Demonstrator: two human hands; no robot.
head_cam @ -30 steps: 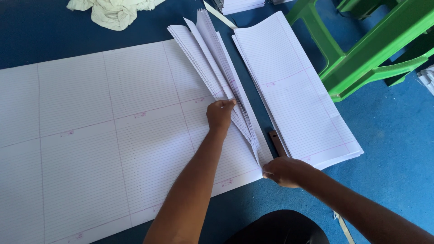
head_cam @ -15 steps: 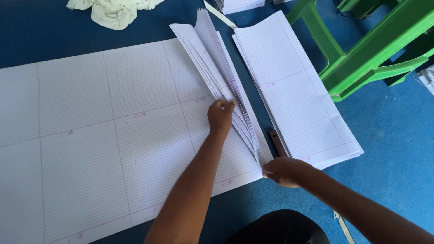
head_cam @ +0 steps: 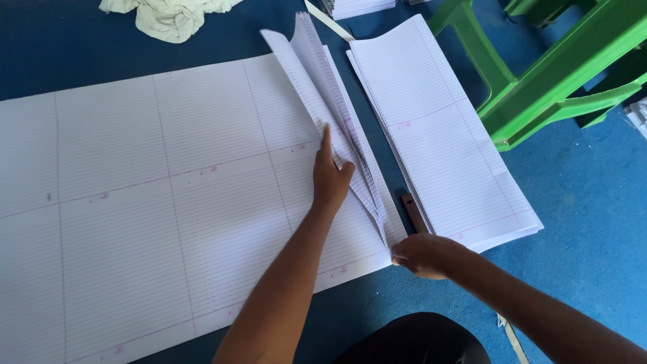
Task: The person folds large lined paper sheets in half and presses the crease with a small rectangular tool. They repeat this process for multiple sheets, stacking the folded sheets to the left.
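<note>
A large stack of ruled white paper sheets (head_cam: 155, 202) lies flat on the blue floor. Several sheets at its right edge are lifted and fanned (head_cam: 317, 81). My left hand (head_cam: 331, 176) presses on the base of these fanned sheets, fingers pointing up along them. My right hand (head_cam: 423, 255) pinches the near right corner of the lifted sheets. To the right lies a second, narrower stack of ruled paper (head_cam: 438, 141).
A green plastic stool (head_cam: 552, 74) stands at the right. A crumpled pale cloth (head_cam: 168, 15) lies at the top. A dark wooden stick (head_cam: 414, 213) sits between the two stacks. More paper (head_cam: 357, 7) lies at the top edge.
The fanned sheets have closed up and stand more upright. My left hand has slid slightly along them, its fingers now stretched out. My right hand has stayed at the corner.
</note>
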